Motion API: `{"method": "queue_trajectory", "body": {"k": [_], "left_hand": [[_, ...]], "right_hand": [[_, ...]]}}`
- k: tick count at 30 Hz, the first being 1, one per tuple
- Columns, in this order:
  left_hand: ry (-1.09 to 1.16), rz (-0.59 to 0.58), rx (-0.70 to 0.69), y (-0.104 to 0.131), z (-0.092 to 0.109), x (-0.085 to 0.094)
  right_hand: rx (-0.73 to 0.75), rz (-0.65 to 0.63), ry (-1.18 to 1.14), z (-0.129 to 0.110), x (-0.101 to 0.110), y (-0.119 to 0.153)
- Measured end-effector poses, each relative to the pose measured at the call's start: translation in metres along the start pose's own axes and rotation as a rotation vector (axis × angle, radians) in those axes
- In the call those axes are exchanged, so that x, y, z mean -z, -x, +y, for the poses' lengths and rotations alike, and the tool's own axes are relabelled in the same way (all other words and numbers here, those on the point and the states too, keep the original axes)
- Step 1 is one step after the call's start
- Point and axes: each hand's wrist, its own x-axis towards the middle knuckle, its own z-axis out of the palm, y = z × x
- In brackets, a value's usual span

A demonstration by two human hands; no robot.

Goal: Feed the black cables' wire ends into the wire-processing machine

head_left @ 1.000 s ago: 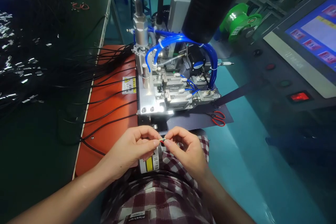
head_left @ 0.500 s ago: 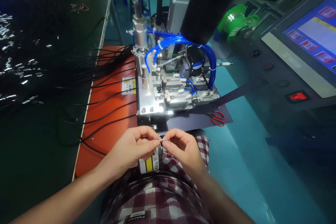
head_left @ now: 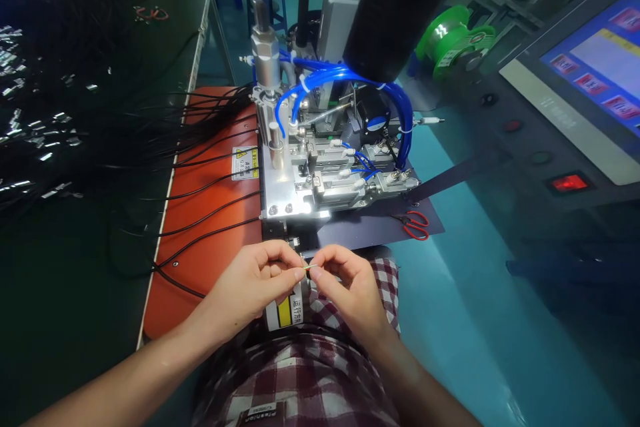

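Thin coloured wires (head_left: 307, 268) show in the small gap between my two hands, in front of the machine. My left hand (head_left: 267, 275) pinches them between thumb and forefinger. From the other side, my right hand (head_left: 346, 278) pinches the wire ends with thumb and forefinger. Just beyond my fingers is the front edge of a metal machine (head_left: 293, 193) with blue air tubes (head_left: 345, 73). A label with a yellow block (head_left: 284, 312) shows below my left hand. The rest of what my fingers hold is hidden.
Black cables (head_left: 215, 177) run across an orange board (head_left: 200, 260) into the machine's left side. Red-handled scissors (head_left: 415, 225) lie on the dark plate at right. A control panel with a screen (head_left: 595, 73) stands at far right, beyond a green wire spool (head_left: 443, 43).
Both hands stay almost in place. The wires between the fingertips look slightly turned, with yellow-green and white showing now where red showed before.
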Motion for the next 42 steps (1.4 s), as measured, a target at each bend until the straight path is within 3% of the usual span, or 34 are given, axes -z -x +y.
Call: {"method": "queue_trajectory", "body": {"k": [15, 20, 25, 31, 35, 42], "left_hand": [[-0.013, 0.016, -0.015, 0.001, 0.001, -0.001], [-0.026, 0.025, -0.025, 0.002, 0.002, -0.002], [-0.004, 0.012, -0.01, 0.002, 0.004, -0.001], [0.052, -0.089, 0.001, 0.002, 0.003, 0.003], [0.019, -0.152, 0.044, 0.001, 0.002, 0.007], [-0.004, -0.156, 0.08, 0.0, 0.0, 0.006]], "right_hand": [[-0.036, -0.004, -0.058, 0.004, 0.0, 0.0], [-0.079, -0.02, -0.203, 0.011, -0.003, -0.001], [-0.199, -0.108, -0.422, 0.014, 0.0, -0.003], [-0.267, -0.325, -0.425, 0.01, 0.013, -0.012], [-0.143, -0.444, -0.243, 0.002, 0.022, -0.018], [0.406, -0.495, 0.324, -0.014, 0.032, -0.023]]}}
